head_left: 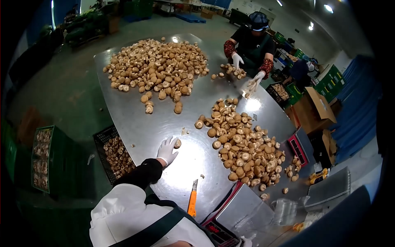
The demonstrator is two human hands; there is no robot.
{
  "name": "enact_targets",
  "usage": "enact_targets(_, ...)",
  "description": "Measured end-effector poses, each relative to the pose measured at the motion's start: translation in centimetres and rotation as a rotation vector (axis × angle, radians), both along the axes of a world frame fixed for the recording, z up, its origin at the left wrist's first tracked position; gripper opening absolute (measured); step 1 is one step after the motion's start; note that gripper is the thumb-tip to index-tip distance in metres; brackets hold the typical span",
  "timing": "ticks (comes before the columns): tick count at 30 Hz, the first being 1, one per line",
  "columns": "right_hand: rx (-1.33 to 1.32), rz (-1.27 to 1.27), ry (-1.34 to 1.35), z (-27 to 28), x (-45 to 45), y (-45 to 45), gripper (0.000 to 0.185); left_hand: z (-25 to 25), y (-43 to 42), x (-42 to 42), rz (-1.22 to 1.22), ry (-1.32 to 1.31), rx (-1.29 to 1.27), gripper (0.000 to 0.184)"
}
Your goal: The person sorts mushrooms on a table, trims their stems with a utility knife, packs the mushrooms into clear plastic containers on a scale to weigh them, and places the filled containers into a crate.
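My left hand (168, 151), in a white glove, lies on the metal table with its fingers spread, its fingertips beside a single mushroom (177, 143). At the bottom, near the red-edged scale (222, 230), only a small gloved part of my right hand (246, 242) shows; its fingers are hidden. An orange-handled knife (192, 201) lies on the table between them, a small stem piece near its blade tip. One large mushroom pile (156, 68) covers the far left of the table, and another pile (247, 148) lies to the right.
Across the table (123, 111) a co-worker (253, 47) in white gloves reaches toward mushrooms. A black crate of mushrooms (117, 154) stands below the left edge. A second scale (298, 148), clear plastic trays (284, 210) and a cardboard box (314, 109) are at the right.
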State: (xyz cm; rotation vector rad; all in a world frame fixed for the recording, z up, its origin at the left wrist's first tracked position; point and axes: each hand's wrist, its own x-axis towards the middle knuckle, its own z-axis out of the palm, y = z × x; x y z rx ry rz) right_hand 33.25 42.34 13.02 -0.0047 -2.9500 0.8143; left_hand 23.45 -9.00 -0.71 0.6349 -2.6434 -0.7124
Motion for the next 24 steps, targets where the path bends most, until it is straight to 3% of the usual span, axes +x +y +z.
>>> enact_targets(6,0.015,0.024,0.161,1.8,0.5,-4.4,0.031,-0.8,-0.7,-3.7,-0.15,0.043,-0.016,0.049)
enact_targets(8,-0.05,0.08,0.286,2.6,-0.6,-7.8,0.032,-1.3,0.2,-4.7,-0.328,0.12,0.213,0.05)
enact_targets(10,-0.159,0.164,0.346,2.8,-2.3,-12.4,0.033,-0.8,1.5,-5.4,-0.449,0.13,0.13,0.053)
enact_targets(11,-0.261,0.171,0.3,2.9,-3.7,-15.4,0.045,-0.2,2.2,-5.6,-0.487,0.128,0.123,0.055)
enact_targets(12,-0.199,0.224,0.275,2.3,-5.4,-17.4,0.044,0.1,2.6,-5.9,-0.524,0.129,0.116,0.057)
enact_targets(14,-0.354,0.264,0.212,-0.1,-9.0,-20.6,0.037,-0.2,2.5,-7.5,-0.564,0.157,0.127,0.059)
enact_targets(16,-0.359,0.287,0.209,-2.5,-12.7,-22.3,0.033,-0.3,1.4,-9.6,-0.474,0.245,0.238,0.059)
enact_targets(20,-0.513,0.045,0.093,-7.6,-21.1,-22.1,0.032,1.2,-2.8,-14.7,-0.33,0.34,0.323,0.055)
enact_targets(24,-0.343,-0.257,0.125,-8.3,-28.3,-20.2,0.049,-0.1,-5.8,-20.4,-0.22,0.309,0.105,0.061)
